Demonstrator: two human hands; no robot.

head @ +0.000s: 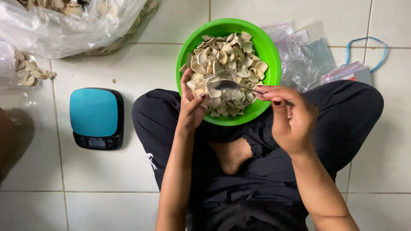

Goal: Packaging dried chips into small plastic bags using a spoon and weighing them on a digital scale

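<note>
— Where is she in the work now, can you see?

— I think quite early. The green bowl (269, 51) is full to a heap with pale dry chips (227, 55), and it rests against the crossed legs of the person on the tiled floor (137, 68).

— And the hands?

— The left hand (191, 107) holds a small clear bag (214, 83) open over the near side of the bowl, fingers closed around its edge. The right hand (291, 117) pinches the handle of a metal spoon (233, 85), and the spoon head is at the mouth of the bag. Some chips are already inside the bag, but I cannot tell how many.

— Was anything weighed?

— The blue kitchen scale (96, 117) stands to the left of the knee with nothing on it. I judge the bag is not yet ready for it.

— Much is left, then?

— Yes, it seems so. A big plastic sack (64, 25) of the same chips lies at the top left, and a pile of empty clear bags (299, 60) waits just beside the bowl, on the right. I see no finished packet in view.
</note>
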